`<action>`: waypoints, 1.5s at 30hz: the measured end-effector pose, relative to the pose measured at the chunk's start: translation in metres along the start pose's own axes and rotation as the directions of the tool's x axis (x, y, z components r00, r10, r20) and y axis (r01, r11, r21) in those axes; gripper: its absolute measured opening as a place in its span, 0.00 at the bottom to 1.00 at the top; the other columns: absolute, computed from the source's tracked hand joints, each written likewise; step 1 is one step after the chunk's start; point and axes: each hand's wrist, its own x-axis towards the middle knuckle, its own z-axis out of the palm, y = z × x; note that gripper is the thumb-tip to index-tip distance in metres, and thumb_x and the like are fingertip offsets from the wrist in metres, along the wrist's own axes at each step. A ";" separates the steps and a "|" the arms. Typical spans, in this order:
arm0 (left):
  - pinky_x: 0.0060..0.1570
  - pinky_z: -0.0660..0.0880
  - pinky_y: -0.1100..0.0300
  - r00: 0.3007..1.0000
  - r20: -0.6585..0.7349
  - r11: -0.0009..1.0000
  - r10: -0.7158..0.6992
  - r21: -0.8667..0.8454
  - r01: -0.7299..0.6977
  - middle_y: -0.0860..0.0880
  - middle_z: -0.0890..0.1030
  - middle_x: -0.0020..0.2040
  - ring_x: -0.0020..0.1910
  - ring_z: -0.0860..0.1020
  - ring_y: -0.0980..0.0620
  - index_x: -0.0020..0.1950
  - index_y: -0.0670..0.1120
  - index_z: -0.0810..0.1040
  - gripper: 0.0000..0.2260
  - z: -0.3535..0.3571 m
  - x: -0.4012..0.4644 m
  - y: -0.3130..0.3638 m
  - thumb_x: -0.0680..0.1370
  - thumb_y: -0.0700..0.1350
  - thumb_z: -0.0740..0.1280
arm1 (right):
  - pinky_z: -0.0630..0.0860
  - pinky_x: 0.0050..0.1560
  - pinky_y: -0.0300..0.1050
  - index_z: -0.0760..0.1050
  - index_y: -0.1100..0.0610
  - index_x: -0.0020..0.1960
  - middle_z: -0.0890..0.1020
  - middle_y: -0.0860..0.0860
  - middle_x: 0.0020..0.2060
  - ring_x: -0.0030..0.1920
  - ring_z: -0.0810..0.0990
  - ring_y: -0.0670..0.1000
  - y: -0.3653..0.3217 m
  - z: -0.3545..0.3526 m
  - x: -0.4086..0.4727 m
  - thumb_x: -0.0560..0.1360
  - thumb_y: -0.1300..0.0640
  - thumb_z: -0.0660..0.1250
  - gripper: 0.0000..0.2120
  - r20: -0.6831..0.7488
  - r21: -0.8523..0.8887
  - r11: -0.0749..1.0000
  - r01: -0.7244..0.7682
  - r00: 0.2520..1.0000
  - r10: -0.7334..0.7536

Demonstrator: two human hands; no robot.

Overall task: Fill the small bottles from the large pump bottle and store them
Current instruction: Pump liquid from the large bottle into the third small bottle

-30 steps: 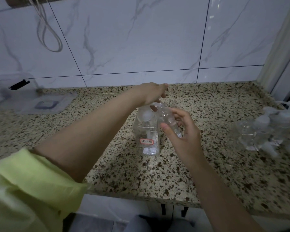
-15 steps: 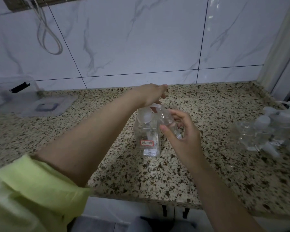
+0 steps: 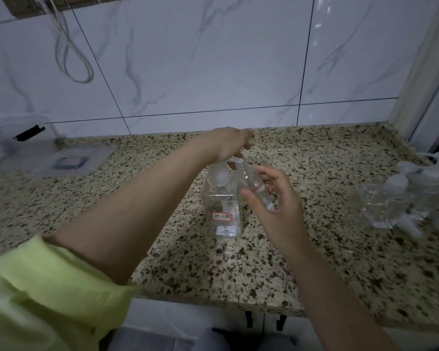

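The large clear pump bottle (image 3: 222,211) with a red-edged label stands in the middle of the speckled countertop (image 3: 238,262). My left hand (image 3: 230,143) lies flat on top of its white pump head, fingers straight. My right hand (image 3: 276,198) holds a small clear bottle (image 3: 255,186) tilted, its mouth up under the pump spout. A little clear liquid shows near the small bottle's lower end.
Several small clear bottles with white caps (image 3: 403,201) are grouped at the right side of the counter. A clear plastic storage box (image 3: 10,143) and its lid (image 3: 69,160) lie at the back left. A white cable (image 3: 71,51) hangs on the tiled wall.
Both hands and the bottles keep nearly the same pose. My left hand stays on the pump head and the small bottle stays under the spout.
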 end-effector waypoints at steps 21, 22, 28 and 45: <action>0.57 0.68 0.55 1.000 -0.013 1.000 -0.004 -0.015 0.004 0.48 0.84 0.57 0.56 0.79 0.48 0.66 0.48 0.78 0.26 0.002 -0.002 0.000 0.85 0.59 0.46 | 0.78 0.58 0.44 0.72 0.38 0.62 0.80 0.35 0.55 0.56 0.79 0.40 -0.003 0.000 0.000 0.75 0.49 0.73 0.19 0.026 0.002 1.000 -0.025 0.999 0.025; 0.57 0.69 0.54 1.000 -0.012 1.000 -0.003 -0.014 0.003 0.48 0.84 0.57 0.56 0.79 0.48 0.66 0.48 0.78 0.26 0.002 -0.002 0.001 0.85 0.58 0.46 | 0.78 0.58 0.46 0.72 0.39 0.62 0.80 0.35 0.55 0.56 0.79 0.40 -0.003 -0.001 0.000 0.75 0.49 0.73 0.19 0.021 0.003 1.000 -0.026 0.999 0.026; 0.57 0.66 0.54 1.000 -0.006 1.000 -0.013 0.025 0.013 0.48 0.84 0.58 0.60 0.77 0.48 0.66 0.49 0.78 0.26 0.002 0.000 -0.001 0.85 0.59 0.45 | 0.78 0.58 0.48 0.73 0.41 0.63 0.81 0.36 0.55 0.56 0.80 0.42 -0.003 0.000 -0.001 0.74 0.49 0.73 0.19 0.016 0.016 1.000 -0.025 1.000 0.025; 0.62 0.69 0.52 1.000 -0.020 0.999 0.005 -0.033 -0.006 0.48 0.84 0.57 0.57 0.77 0.48 0.65 0.49 0.79 0.26 0.002 -0.002 0.000 0.85 0.59 0.46 | 0.74 0.54 0.30 0.75 0.48 0.65 0.81 0.42 0.56 0.56 0.79 0.40 0.002 -0.001 0.001 0.75 0.55 0.75 0.20 0.017 0.026 1.000 -0.003 1.000 0.003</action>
